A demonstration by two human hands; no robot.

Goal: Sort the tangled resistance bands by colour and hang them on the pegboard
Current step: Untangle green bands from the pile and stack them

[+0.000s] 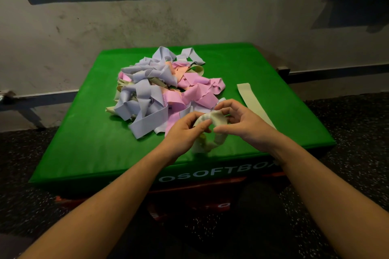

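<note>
Now both hands, left (pixel 185 130) and right (pixel 237 121), pinch cream band (pixel 214 119) | tangled pile (pixel 162 90) behind | loose cream strip (pixel 250 99) right | green box (pixel 84 143)

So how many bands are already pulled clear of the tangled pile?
2: a pale green band lying flat on the green box, right of the pile, and another held in both hands. More may be hidden.

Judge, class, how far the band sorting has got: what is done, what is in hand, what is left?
Done: little; one pale green band lies flat on the green box, apart from the pile. In hand: the left hand and right hand both grip a second pale green band. Left: the tangled pile of lilac, pink, peach and pale green bands; nothing is hung, and no pegboard is in view.
</note>
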